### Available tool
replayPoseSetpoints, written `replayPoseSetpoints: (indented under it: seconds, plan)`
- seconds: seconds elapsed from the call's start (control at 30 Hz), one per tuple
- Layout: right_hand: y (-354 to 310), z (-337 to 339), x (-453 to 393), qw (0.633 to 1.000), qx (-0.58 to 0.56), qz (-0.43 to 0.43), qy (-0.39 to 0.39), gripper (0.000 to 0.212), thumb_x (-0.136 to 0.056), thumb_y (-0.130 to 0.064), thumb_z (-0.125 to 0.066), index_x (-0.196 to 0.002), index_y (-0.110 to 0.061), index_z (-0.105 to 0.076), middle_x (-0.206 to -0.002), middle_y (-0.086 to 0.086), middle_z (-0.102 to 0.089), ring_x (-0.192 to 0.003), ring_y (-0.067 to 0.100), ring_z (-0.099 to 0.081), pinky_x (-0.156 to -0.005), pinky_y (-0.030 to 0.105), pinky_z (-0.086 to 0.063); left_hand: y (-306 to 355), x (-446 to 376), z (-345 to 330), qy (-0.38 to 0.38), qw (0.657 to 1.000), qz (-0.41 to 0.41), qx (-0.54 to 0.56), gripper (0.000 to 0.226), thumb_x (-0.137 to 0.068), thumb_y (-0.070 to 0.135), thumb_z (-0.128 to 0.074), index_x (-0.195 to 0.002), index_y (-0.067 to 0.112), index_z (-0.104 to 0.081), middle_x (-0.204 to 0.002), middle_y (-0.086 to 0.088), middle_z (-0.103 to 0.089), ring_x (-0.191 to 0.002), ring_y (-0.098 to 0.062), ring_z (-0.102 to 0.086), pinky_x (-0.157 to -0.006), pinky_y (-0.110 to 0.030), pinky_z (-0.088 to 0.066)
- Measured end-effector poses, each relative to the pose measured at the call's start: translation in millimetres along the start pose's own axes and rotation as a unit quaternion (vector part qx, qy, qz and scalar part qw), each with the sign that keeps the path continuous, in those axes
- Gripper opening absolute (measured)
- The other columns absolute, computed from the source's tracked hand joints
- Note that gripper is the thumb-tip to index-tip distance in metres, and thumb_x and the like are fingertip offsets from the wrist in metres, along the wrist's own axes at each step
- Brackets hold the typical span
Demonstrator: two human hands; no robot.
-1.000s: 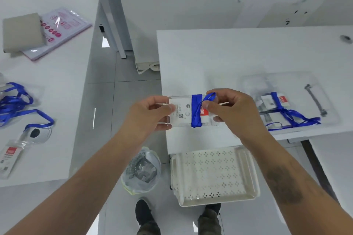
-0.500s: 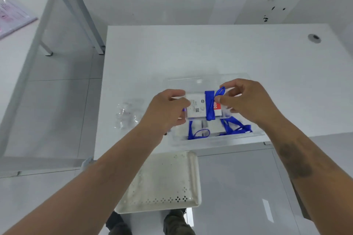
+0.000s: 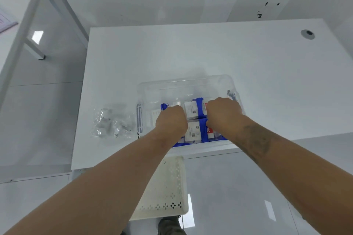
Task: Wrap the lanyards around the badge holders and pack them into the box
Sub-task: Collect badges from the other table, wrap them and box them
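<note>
At the far left edge a printed sheet (image 3: 5, 23) lies on a neighbouring table. On the white table (image 3: 191, 53) in front of the person, a crumpled heap of clear plastic bags (image 3: 111, 123) sits just beside the left wall of the clear box (image 3: 186, 85), which stands near the table's front edge.

The left hand (image 3: 172, 121) reaches down into the box with its knuckles up; its fingers are curled under and hidden, so whether they pinch a badge holder or only press on it cannot be told. Just past it a blue lanyard (image 3: 163, 106) peeps out from another holder that is mostly hidden. Between the two hands show two wrapped badge holders: the far one (image 3: 194, 109) and the near one (image 3: 196, 131), each banded with blue lanyard and lying flat on the box floor, touching one another. The right hand (image 3: 223, 113) is likewise turned down over the holders' right ends, its fingers out of sight, its grasp not readable.

The step in hand looks to be setting a wrapped holder into the box. The next move probably calls for letting go without loosening the wrap, lifting both hands out and fetching another holder. Below the table edge a white perforated tray (image 3: 168, 187) rests on the floor.
</note>
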State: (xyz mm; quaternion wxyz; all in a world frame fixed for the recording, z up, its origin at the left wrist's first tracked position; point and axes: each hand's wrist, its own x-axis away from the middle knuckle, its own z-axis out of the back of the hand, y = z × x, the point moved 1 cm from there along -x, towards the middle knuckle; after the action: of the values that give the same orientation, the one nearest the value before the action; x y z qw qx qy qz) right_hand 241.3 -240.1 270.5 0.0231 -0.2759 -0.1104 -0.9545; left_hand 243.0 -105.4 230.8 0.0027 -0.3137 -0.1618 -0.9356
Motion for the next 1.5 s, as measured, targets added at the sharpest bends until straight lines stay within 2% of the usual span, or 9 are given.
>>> replayPoseSetpoints:
  seconds: [0.13, 0.2, 0.27, 0.33, 0.43, 0.53, 0.7, 1.07, 1.5]
  plan:
    - [-2, 8, 4, 1.0, 0.004, -0.002, 0.023, 0.031, -0.086, -0.019, -0.066, -0.067, -0.018, -0.041, -0.067, -0.004, -0.041, -0.066, 0.015, -0.047, -0.052, 0.025, -0.035, 0, 6, 3, 0.015, 0.998, -0.024, -0.055, 0.008, -0.089, 0.017, -0.062, -0.094, 0.014, -0.057, -0.088, -0.001, -0.06, -0.079, -0.02, -0.056, -0.065, -0.031, -0.049]
    - [1, 17, 10, 0.998, -0.027, -0.009, 0.048, 0.028, -0.085, -0.023, -0.067, -0.068, -0.019, -0.045, -0.068, -0.003, -0.045, -0.06, 0.014, -0.044, -0.048, 0.024, -0.03, -1, 13, 13, 0.035, 0.998, -0.038, -0.043, 0.017, -0.089, 0.022, -0.061, -0.105, 0.017, -0.062, -0.098, -0.001, -0.065, -0.08, -0.019, -0.057, -0.066, -0.029, -0.048]
    - [4, 28, 18, 0.994, -0.089, -0.009, 0.069, 0.015, -0.085, -0.033, -0.066, -0.085, -0.019, -0.061, -0.079, -0.003, -0.058, -0.069, 0.017, -0.054, -0.055, 0.025, -0.039, -6, 26, 29, 0.063, 0.997, -0.046, 0.02, 0.025, -0.09, 0.031, -0.059, -0.114, 0.023, -0.062, -0.105, 0.004, -0.068, -0.084, -0.016, -0.06, -0.071, -0.027, -0.048]
    - [4, 34, 28, 0.978, -0.185, -0.011, 0.095, 0.028, -0.087, -0.045, -0.062, -0.11, -0.028, -0.066, -0.1, -0.009, -0.067, -0.09, 0.016, -0.062, -0.072, 0.029, -0.048, -12, 45, 45, 0.095, 0.987, -0.063, 0.114, 0.026, -0.091, 0.04, -0.057, -0.115, 0.031, -0.063, -0.104, 0.013, -0.069, -0.086, -0.009, -0.063, -0.078, -0.025, -0.05]
    - [-15, 40, 47, 0.903, -0.402, 0.018, 0.15, 0.035, -0.088, -0.053, -0.061, -0.12, -0.039, -0.061, -0.108, -0.022, -0.066, -0.098, 0.001, -0.062, -0.087, 0.029, -0.051, -37, 77, 66, 0.163, 0.943, -0.094, 0.276, 0.018, -0.092, 0.044, -0.059, -0.108, 0.037, -0.064, -0.092, 0.025, -0.066, -0.081, 0.005, -0.064, -0.074, -0.021, -0.054]
    - [-52, 42, 64, 0.822, -0.535, 0.047, 0.19, 0.038, -0.087, -0.052, -0.062, -0.123, -0.042, -0.058, -0.114, -0.027, -0.063, -0.103, -0.006, -0.059, -0.091, 0.024, -0.049, -76, 102, 78, 0.21, 0.897, -0.106, 0.375, 0.018, -0.091, 0.043, -0.061, -0.109, 0.041, -0.061, -0.097, 0.028, -0.065, -0.088, 0.014, -0.06, -0.062, -0.009, -0.051]
    - [-142, 44, 85, 0.773, -0.594, 0.088, 0.202, 0.05, -0.088, -0.053, -0.06, -0.136, -0.042, -0.048, -0.134, -0.028, -0.051, -0.12, -0.008, -0.049, -0.101, 0.023, -0.043, -173, 132, 92, 0.251, 0.872, -0.102, 0.407, 0.036, -0.091, 0.048, -0.061, -0.125, 0.039, -0.056, -0.117, 0.026, -0.063, -0.106, 0.009, -0.059, -0.077, -0.011, -0.045]
    - [-336, 58, 124, 0.761, -0.612, 0.063, 0.207, 0.052, -0.088, -0.054, -0.06, -0.137, -0.044, -0.046, -0.134, -0.029, -0.049, -0.122, -0.01, -0.046, -0.105, 0.027, -0.042, -373, 177, 126, 0.24, 0.88, -0.111, 0.395, 0.042, -0.092, 0.049, -0.057, -0.133, 0.038, -0.051, -0.123, 0.025, -0.058, -0.111, 0.006, -0.055, -0.078, -0.011, -0.041]
    - [-427, 59, 122, 0.811, -0.559, 0.09, 0.148, 0.054, -0.091, -0.055, -0.054, -0.142, -0.044, -0.039, -0.142, -0.027, -0.042, -0.128, -0.006, -0.042, -0.11, 0.034, -0.039, -485, 179, 112, 0.237, 0.903, -0.033, 0.356, 0.042, -0.094, 0.047, -0.054, -0.133, 0.035, -0.05, -0.122, 0.021, -0.058, -0.109, 0.0, -0.057, -0.089, -0.026, -0.047]
